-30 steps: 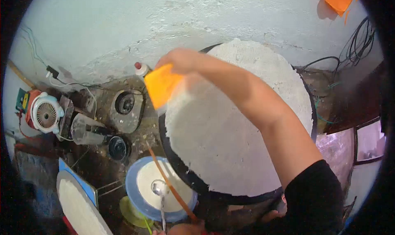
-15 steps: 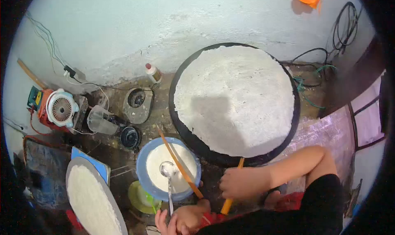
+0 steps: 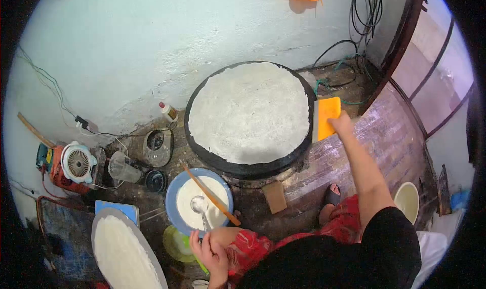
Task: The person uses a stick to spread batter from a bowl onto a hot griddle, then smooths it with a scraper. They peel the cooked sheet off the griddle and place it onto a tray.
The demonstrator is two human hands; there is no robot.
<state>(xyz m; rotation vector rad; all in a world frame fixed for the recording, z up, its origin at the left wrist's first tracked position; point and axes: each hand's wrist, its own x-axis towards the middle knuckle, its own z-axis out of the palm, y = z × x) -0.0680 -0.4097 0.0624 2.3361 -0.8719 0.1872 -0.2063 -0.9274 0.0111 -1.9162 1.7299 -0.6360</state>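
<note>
My right hand [image 3: 342,125] grips a yellow-orange scraper [image 3: 328,118] with a pale straight blade. The blade is at the right rim of a large round black griddle [image 3: 243,171]. A thin white sheet of batter [image 3: 250,112] covers most of the griddle's top. Fingers apart and with nothing in them, my left hand [image 3: 211,256] is beside my knee. Near it stands a blue basin [image 3: 170,198] of white batter, with a metal ladle [image 3: 199,205] in it and a wooden stick [image 3: 210,194] lying across the rim.
A grey oval board [image 3: 152,258] bearing a white sheet leans at lower left, near a green bowl [image 3: 174,241]. Behind are a clear jug [image 3: 124,168], a small fan [image 3: 78,163] and a bottle [image 3: 168,112]. A cardboard piece [image 3: 275,197] lies before the griddle.
My right hand has gone from the griddle's front edge to its right side, and the scraper now shows its broad face. The view has turned right. My left hand stays by the basin.
</note>
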